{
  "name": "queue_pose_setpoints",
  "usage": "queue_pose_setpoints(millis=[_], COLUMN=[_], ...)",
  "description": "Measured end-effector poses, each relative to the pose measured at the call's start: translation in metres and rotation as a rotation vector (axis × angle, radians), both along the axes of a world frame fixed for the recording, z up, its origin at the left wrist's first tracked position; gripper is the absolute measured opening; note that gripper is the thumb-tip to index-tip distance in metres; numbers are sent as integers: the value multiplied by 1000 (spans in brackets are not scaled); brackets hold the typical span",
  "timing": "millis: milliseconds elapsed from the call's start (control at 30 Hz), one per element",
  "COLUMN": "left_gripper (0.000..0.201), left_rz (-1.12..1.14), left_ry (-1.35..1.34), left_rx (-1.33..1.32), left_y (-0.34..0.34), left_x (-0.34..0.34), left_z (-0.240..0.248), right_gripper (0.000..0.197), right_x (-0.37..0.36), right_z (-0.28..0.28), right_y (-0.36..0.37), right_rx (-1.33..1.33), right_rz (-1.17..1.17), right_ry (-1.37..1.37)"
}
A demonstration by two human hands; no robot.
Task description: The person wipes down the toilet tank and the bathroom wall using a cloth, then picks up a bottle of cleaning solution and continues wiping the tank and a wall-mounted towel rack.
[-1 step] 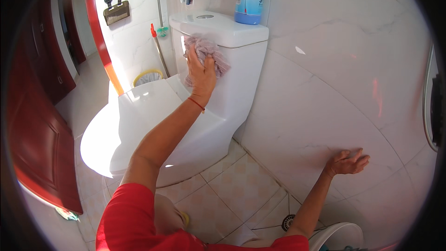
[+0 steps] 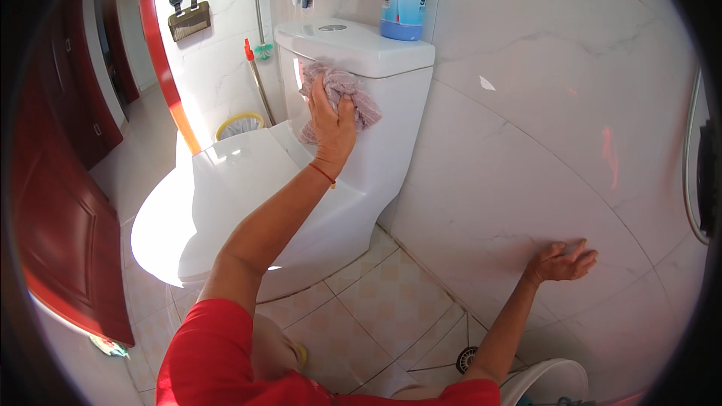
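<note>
My left hand (image 2: pixel 333 126) presses a crumpled pinkish-grey cloth (image 2: pixel 361 102) against the front of the toilet tank (image 2: pixel 398 98), just beneath its lid. The fingers are bent around the cloth, and a thin red cord circles the wrist. Below and to the left, the toilet's lid (image 2: pixel 244 173) is down. Off to the right, my right hand (image 2: pixel 562 262) rests against the marbled wall (image 2: pixel 496 203), holding nothing, its fingers loosely curled and apart. A blue and white bottle (image 2: pixel 406 0) stands on the right end of the tank lid.
A yellow-rimmed bin (image 2: pixel 239 122) and a red-topped stick (image 2: pixel 259 79) are behind the toilet. A floor drain (image 2: pixel 467 359) and white bucket (image 2: pixel 553 376) lie near my right arm. A red door (image 2: pixel 71 233) stands at left.
My left hand and the cloth have shifted slightly right and down across the tank's front. My right hand stays in place on the wall.
</note>
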State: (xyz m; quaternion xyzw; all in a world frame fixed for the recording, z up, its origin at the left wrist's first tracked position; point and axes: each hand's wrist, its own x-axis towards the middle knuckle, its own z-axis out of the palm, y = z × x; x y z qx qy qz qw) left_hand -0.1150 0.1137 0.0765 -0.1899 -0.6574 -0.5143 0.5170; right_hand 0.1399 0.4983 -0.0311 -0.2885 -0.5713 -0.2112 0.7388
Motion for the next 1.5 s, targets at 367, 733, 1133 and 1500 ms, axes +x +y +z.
queue_pose_setpoints(millis=[367, 733, 1133, 1500], left_gripper=[62, 72, 48, 65], left_rz=[-129, -43, -995, -927], left_ry=[-215, -420, -666, -389], left_rx=[298, 68, 1030, 1002], left_y=[21, 15, -23, -80], left_x=[18, 36, 50, 79], left_z=[-57, -110, -45, 38], right_gripper=[58, 52, 46, 56], right_x=[-20, -108, -177, -183], right_z=[59, 69, 59, 11], right_y=[-139, -298, -319, -359], right_rx=[-289, -343, -135, 21], right_rz=[811, 1380, 1519, 1184], right_ry=[-194, -613, -896, -950])
